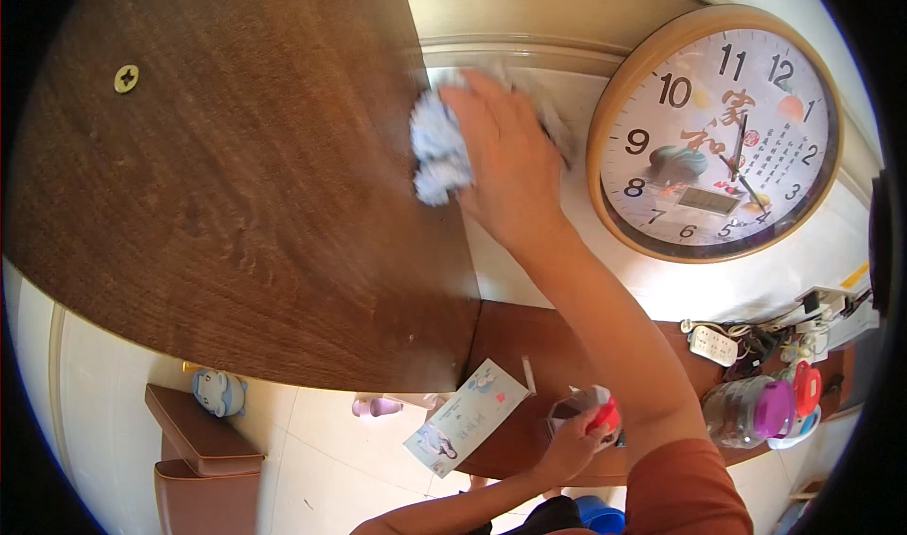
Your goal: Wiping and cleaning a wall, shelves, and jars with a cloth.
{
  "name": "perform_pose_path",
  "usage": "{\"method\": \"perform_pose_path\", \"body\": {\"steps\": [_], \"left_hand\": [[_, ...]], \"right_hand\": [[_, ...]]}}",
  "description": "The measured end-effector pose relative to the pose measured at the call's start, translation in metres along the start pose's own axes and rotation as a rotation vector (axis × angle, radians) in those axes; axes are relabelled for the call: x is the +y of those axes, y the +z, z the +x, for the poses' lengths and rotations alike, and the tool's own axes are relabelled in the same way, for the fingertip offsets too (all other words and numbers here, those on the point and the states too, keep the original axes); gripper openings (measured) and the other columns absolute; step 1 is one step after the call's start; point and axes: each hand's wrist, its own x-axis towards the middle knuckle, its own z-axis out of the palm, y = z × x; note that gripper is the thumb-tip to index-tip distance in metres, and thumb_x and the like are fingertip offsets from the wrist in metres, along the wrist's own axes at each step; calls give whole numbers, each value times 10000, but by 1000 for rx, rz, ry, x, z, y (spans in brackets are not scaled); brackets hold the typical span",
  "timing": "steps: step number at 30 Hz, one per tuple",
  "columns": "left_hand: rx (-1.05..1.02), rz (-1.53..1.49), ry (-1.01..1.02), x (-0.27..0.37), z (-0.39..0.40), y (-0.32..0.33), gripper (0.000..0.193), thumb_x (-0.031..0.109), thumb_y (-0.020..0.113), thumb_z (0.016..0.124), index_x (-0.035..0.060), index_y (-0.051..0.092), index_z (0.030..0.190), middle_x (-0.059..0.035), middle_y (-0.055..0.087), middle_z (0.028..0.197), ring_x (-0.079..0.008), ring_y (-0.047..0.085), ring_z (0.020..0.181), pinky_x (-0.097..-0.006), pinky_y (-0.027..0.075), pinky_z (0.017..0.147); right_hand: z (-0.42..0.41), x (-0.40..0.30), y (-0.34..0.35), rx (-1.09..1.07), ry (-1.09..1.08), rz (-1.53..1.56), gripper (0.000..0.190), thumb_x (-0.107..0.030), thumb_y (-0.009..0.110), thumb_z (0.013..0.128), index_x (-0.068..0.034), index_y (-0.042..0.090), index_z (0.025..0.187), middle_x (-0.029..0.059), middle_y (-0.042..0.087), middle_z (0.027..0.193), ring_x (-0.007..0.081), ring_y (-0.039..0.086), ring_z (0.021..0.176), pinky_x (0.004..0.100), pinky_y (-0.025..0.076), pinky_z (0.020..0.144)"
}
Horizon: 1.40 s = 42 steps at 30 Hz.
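Note:
A crumpled pale blue and white cloth (pixel 438 149) is in my right hand (pixel 509 156), up at the edge of a dark wood-grain panel (pixel 248 202). Motion blurs the cloth and the fingertips, and the palm side is hidden. Lower down, my left hand (pixel 570 444) grips a clear bottle (pixel 561 422) with a red top, partly covered by the fingers. Beneath that hand lies a brown wooden tabletop (pixel 510 333). A printed pale green box or card (pixel 464 418) rests at the table's left side.
A round clock (pixel 716 138) hangs on the wall right of my right hand. Lidded plastic jars (pixel 740 411) and a power strip (pixel 713 346) with tangled cables sit at the table's right. Brown stools (pixel 205 439), a blue-and-white toy-like object (pixel 220 393) and a blue bucket (pixel 601 515) are lower down.

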Motion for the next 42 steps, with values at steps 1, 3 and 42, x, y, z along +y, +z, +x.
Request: {"method": "perform_pose_path", "body": {"steps": [1,3,42], "left_hand": [[13,-1,0,-16,-1,5,436,132,490,938,5,423,1350,-58,601,928,-139,572,768,-241,475,668],[8,-149,121,-59,1,20,440,110,477,956,-60,377,1349,-110,554,1098,-165,588,963,-248,485,835],[-183,362,124,-60,-80,21,443,270,518,910,68,462,1301,-239,624,1038,-389,592,1025,-391,473,851]], "right_hand": [[-15,-2,0,-162,26,-13,711,12,724,564,-131,496,1222,79,472,1304,335,497,1101,403,498,823],[-87,14,33,-312,18,-107,727,28,718,528,-135,507,1204,71,474,1291,339,494,1080,405,507,796],[-159,52,57,-288,21,-204,707,2,747,556,-200,536,1200,26,464,1310,316,478,1054,418,446,855]]}}
